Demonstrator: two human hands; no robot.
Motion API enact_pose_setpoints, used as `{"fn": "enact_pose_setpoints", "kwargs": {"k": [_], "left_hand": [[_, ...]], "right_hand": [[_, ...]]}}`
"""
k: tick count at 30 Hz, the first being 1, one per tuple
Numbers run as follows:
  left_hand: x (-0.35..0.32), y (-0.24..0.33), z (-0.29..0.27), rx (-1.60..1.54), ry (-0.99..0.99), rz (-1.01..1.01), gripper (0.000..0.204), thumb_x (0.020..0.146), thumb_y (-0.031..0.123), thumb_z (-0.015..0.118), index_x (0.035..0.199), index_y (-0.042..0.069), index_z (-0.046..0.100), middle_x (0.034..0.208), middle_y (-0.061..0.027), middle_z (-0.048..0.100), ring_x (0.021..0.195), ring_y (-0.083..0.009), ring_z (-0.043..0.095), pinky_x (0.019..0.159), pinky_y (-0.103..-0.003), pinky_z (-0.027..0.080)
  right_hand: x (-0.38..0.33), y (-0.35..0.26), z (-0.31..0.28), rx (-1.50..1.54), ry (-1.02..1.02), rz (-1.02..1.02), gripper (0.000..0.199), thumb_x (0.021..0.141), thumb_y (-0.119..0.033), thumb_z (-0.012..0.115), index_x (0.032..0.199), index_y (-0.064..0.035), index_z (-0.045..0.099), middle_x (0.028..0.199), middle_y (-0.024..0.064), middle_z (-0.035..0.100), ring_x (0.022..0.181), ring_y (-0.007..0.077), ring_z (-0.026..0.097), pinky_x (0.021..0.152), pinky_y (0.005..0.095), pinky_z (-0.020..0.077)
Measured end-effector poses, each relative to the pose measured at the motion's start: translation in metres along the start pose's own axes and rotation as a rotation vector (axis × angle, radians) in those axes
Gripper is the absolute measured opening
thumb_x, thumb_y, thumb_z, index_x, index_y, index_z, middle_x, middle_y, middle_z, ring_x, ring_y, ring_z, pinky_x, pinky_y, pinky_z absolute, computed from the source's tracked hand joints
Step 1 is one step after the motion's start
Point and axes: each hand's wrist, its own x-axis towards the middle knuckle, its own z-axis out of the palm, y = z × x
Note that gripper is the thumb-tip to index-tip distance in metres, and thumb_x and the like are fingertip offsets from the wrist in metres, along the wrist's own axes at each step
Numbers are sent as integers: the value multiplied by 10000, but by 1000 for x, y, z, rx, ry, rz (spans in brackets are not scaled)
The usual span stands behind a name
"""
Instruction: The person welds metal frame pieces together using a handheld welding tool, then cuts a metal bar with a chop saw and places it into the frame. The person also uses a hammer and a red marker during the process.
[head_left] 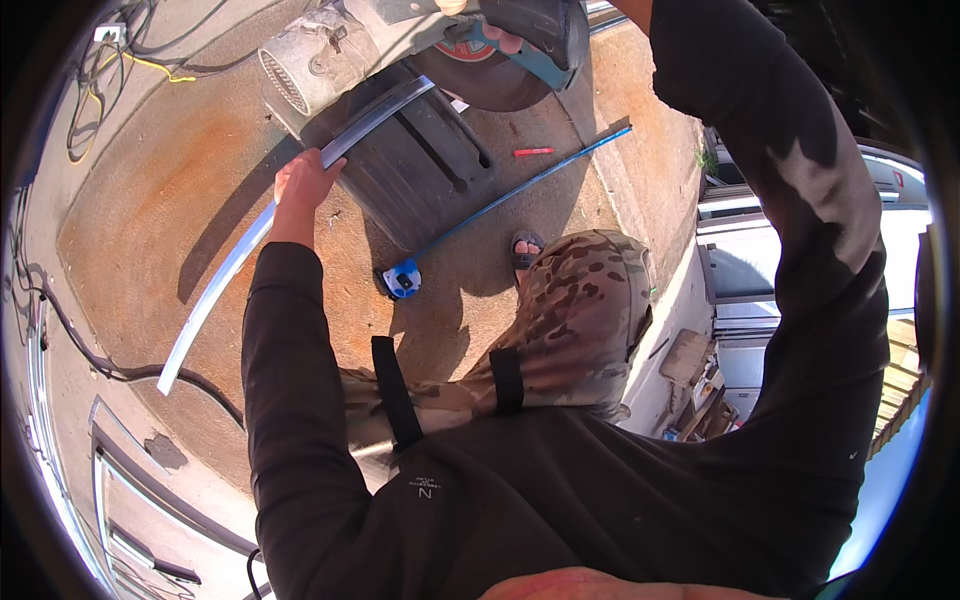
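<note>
Gripping a silvery metal strip at a disc saw

In the head view, holds the strip in the closed left hand — with one end across the saw's dark base, the other out over the concrete floor. Stretches the right arm up toward the saw — cannot tell how the right hand grips, mostly hidden. Lying on the floor: a blue-and-white tape measure, a thin blue band, a red stick.
</note>
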Motion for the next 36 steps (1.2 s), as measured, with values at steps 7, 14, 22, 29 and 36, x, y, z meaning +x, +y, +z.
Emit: {"fn": "enact_pose_setpoints", "kwargs": {"k": [7,14,22,29,36], "left_hand": [[4,-3,0,-7,-77,-9,574,874,586,614,996,29,674,1016,-210,705,1007,-365,672,877,-460,512],[2,-8,-1,-19,-78,11,582,874,583,617,1039,27,658,1034,-214,703,1032,-373,662,894,-469,500],[-1,-5,-1,24,-31,15,587,879,597,604,1032,35,666,1015,-213,708,1019,-365,671,889,-459,505],[-3,2,-5,38,-32,-22,597,882,609,596,1029,36,673,1008,-208,710,1000,-361,679,875,-460,519],[-4,0,-6,-2,-6,20,573,873,590,616,1021,40,675,1011,-203,709,998,-365,677,876,-460,516]], "right_hand": [[10,23,19,208,-34,2,390,935,-266,505,1074,65,658,958,182,674,767,266,673,595,366,550],[18,29,27,311,-38,-9,379,935,-264,511,1070,59,656,946,177,671,756,260,667,589,363,547],[26,29,31,364,-46,-11,366,934,-261,518,1065,52,653,934,171,667,743,253,661,582,359,544],[27,30,35,405,-52,5,355,933,-259,524,1061,46,651,923,165,664,731,247,655,576,355,541],[29,31,39,436,-52,8,344,933,-258,530,1057,40,649,911,160,661,720,241,649,570,352,539]]}}
